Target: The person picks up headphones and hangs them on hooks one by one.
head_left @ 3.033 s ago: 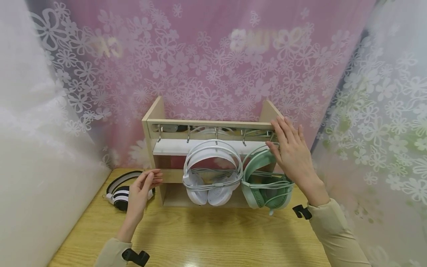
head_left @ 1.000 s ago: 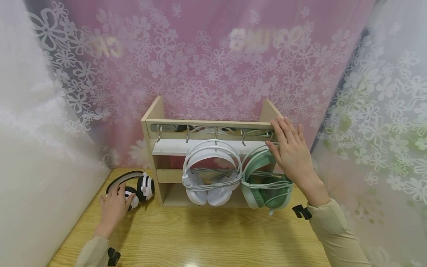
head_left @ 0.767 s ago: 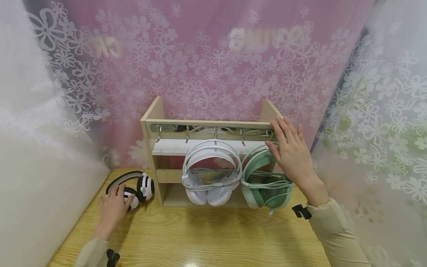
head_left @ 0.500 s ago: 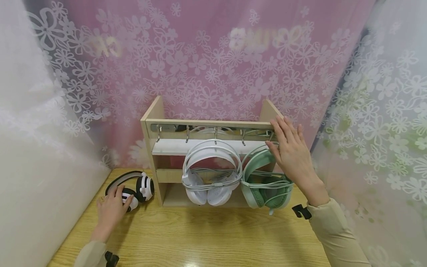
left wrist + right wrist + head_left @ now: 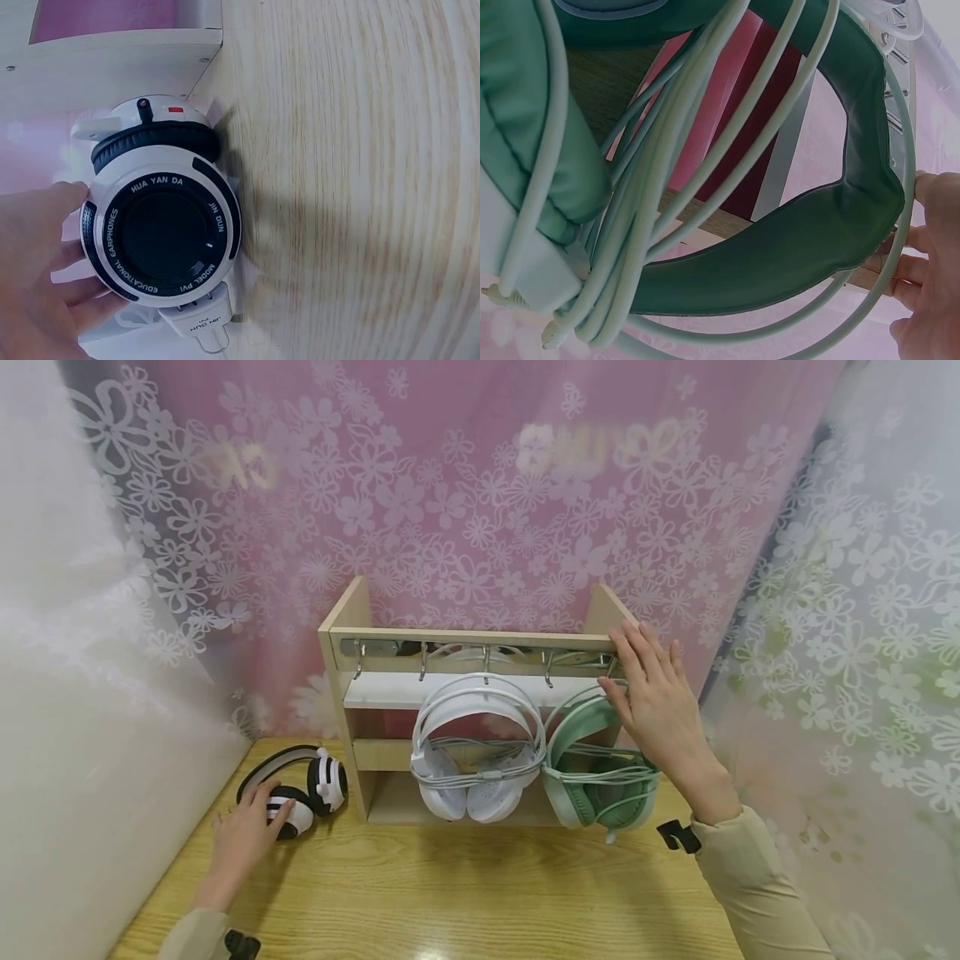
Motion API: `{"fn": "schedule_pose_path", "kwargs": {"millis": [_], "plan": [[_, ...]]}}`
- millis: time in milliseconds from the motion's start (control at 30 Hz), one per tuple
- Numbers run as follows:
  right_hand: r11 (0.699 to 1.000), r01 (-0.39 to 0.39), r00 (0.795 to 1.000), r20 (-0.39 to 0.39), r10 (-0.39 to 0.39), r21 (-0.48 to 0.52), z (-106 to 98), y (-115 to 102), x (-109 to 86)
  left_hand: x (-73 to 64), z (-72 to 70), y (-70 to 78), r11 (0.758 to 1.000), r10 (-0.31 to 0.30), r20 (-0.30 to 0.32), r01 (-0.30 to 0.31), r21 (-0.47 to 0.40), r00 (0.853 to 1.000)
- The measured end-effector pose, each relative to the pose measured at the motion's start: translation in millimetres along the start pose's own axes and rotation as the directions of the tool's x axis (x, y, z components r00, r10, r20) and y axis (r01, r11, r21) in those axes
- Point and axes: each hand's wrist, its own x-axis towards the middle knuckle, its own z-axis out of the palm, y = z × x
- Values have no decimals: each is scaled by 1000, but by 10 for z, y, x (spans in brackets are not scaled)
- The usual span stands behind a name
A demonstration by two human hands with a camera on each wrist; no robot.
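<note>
On the table's left lies a pair of black and white headphones [image 5: 288, 810]. My left hand [image 5: 243, 839] holds its nearer ear cup, thumb on one side and fingers on the other. That round white ear cup [image 5: 161, 225] fills much of the left wrist view, with thumb and fingers of the left hand [image 5: 45, 262] at its edge. My right hand [image 5: 663, 714] rests with extended fingers on the upper right corner of a wooden rack [image 5: 480, 635]. Below it hang green headphones [image 5: 600, 768] with a bundled cable, close up in the right wrist view. White headphones [image 5: 480, 752] hang at the rack's middle.
Several metal hooks [image 5: 423, 660] line the rack's upper board. A white shelf [image 5: 382, 692] sits behind them. The wooden table [image 5: 465, 893] spreads in front. A pink floral curtain [image 5: 450, 485] stands behind, with pale sheeting [image 5: 112, 693] on the left.
My left hand has gone from beside the rack's left post down-left to the headphones on the table. Lately it has drawn slightly nearer me. My right hand stays put.
</note>
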Motion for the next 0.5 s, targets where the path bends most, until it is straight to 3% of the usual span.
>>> {"fn": "schedule_pose_path", "kwargs": {"millis": [500], "plan": [[1000, 0, 1000, -1, 0, 0, 0, -1, -1, -50, -71, -29, 999, -9, 49, 11, -30, 999]]}}
